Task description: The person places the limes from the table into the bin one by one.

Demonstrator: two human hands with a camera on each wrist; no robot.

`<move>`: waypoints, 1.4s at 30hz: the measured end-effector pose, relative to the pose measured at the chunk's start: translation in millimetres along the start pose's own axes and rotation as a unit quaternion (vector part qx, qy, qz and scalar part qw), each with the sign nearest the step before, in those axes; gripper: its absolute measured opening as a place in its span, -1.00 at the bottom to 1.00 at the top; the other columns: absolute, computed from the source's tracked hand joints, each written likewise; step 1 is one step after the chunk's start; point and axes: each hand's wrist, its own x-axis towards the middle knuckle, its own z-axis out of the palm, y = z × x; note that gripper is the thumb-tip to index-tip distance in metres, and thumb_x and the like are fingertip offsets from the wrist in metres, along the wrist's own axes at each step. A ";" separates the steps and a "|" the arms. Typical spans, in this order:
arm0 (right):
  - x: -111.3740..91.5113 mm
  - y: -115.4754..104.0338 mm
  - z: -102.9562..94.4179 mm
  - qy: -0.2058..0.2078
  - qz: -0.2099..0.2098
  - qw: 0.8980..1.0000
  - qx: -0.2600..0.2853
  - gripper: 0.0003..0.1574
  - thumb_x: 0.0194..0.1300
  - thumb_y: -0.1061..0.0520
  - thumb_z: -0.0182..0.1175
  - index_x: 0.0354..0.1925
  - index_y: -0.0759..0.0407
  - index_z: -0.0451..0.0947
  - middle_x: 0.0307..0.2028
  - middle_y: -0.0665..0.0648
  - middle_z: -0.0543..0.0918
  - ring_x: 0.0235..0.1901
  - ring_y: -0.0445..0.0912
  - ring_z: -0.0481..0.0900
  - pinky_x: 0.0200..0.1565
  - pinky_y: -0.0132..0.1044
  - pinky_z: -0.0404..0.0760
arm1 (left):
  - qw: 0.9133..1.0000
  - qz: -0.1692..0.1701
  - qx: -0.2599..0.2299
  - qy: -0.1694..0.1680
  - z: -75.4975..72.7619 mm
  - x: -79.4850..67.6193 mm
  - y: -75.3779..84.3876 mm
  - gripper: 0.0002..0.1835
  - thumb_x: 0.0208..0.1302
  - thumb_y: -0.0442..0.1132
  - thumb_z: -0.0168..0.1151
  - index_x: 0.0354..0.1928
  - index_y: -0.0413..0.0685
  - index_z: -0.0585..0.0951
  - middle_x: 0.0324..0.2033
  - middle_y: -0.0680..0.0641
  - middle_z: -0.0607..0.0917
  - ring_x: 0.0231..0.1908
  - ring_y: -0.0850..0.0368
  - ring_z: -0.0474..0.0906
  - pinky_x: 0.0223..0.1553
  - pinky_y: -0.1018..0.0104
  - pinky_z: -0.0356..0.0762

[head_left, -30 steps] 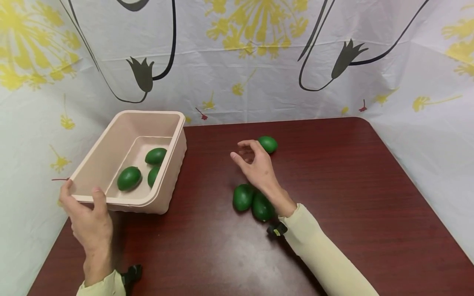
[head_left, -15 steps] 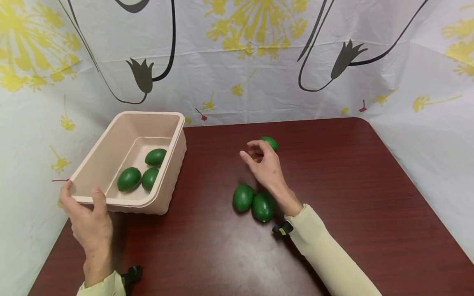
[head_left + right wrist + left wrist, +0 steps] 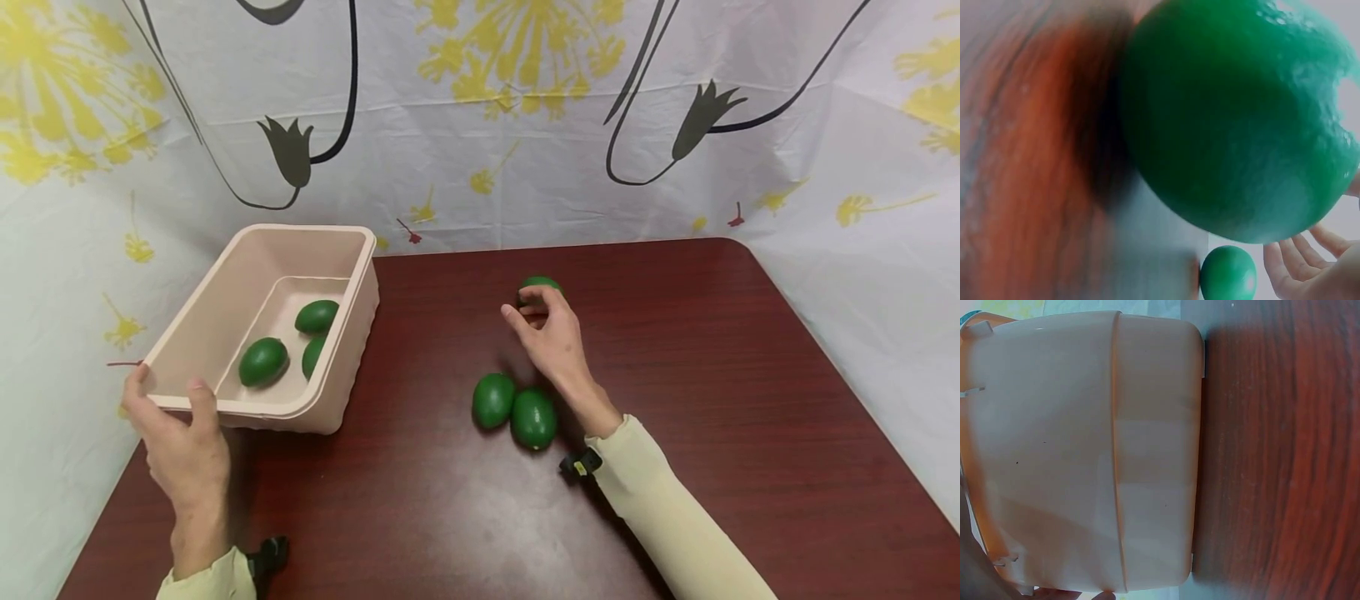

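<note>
My left hand (image 3: pixel 186 454) grips the near-left corner of a beige plastic bin (image 3: pixel 360 333), its thumb over the rim. Inside the bin lie three green limes, one of them a lime (image 3: pixel 263 362) near the front and one partly behind the side wall. My right hand (image 3: pixel 557 337) hovers over the table with fingers loosely bent and nothing held. Just beyond its fingertips sits a lime (image 3: pixel 542 284), partly covered by the hand; in the right wrist view this far lime (image 3: pixel 1229 273) shows apart from the fingers.
Two more limes, a left one (image 3: pixel 493 401) and a right one (image 3: pixel 534 419), lie side by side on the dark red-brown table (image 3: pixel 450 517), nearer than my right hand. A white curtain (image 3: pixel 465 200) with a flower print hangs behind the table's far edge.
My right hand has shifted to the right, ending in front of the far lime, and the near pair shows more fully. My left hand stays on the bin.
</note>
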 end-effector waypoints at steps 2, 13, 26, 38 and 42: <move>0.3 1.6 -0.7 0.003 0.003 1.000 0.000 -0.40 0.40 -0.06 0.35 0.23 0.25 0.52 0.15 0.30 0.62 0.04 0.10 0.69 0.08 0.00 0.65 | 1.000 0.002 0.001 -0.001 0.1 0.0 -0.1 -0.30 0.34 0.15 0.06 0.52 0.56 0.20 0.52 0.04 0.35 0.38 -0.36 0.38 0.25 -0.37 0.13; 1.5 7.8 -5.1 0.024 0.019 0.999 -0.019 -0.39 0.38 -0.05 0.37 0.24 0.24 0.51 0.15 0.20 0.60 0.04 0.09 0.69 0.07 -0.03 0.64 | 1.000 0.006 0.001 0.001 0.4 -0.1 0.7 -0.30 0.33 0.15 0.06 0.52 0.53 0.20 0.52 0.01 0.34 0.38 -0.40 0.37 0.25 -0.40 0.13; 3.6 15.8 -12.6 0.041 0.050 0.997 -0.031 -0.35 0.39 0.00 0.35 0.30 0.26 0.44 0.17 0.26 0.55 0.07 0.14 0.65 0.10 0.01 0.62 | 1.000 0.003 0.000 -0.001 0.2 0.6 -0.2 -0.30 0.34 0.15 0.06 0.52 0.54 0.20 0.52 0.02 0.35 0.38 -0.38 0.37 0.25 -0.39 0.13; 4.6 21.0 -18.6 0.047 0.065 0.996 -0.050 -0.29 0.40 -0.02 0.34 0.34 0.29 0.38 0.18 0.32 0.52 0.09 0.17 0.61 0.09 0.07 0.59 | 1.000 0.002 -0.004 -0.003 -0.3 -0.4 -0.2 -0.29 0.32 0.15 0.06 0.52 0.57 0.19 0.52 0.04 0.34 0.33 -0.42 0.38 0.25 -0.41 0.13; 6.2 22.6 -20.1 0.044 0.073 0.995 -0.054 -0.28 0.40 -0.02 0.34 0.35 0.30 0.37 0.19 0.33 0.50 0.10 0.18 0.60 0.11 0.08 0.58 | 1.000 0.000 -0.002 -0.004 -0.8 -0.4 0.3 -0.29 0.33 0.15 0.06 0.53 0.57 0.19 0.53 0.04 0.34 0.34 -0.43 0.37 0.26 -0.41 0.13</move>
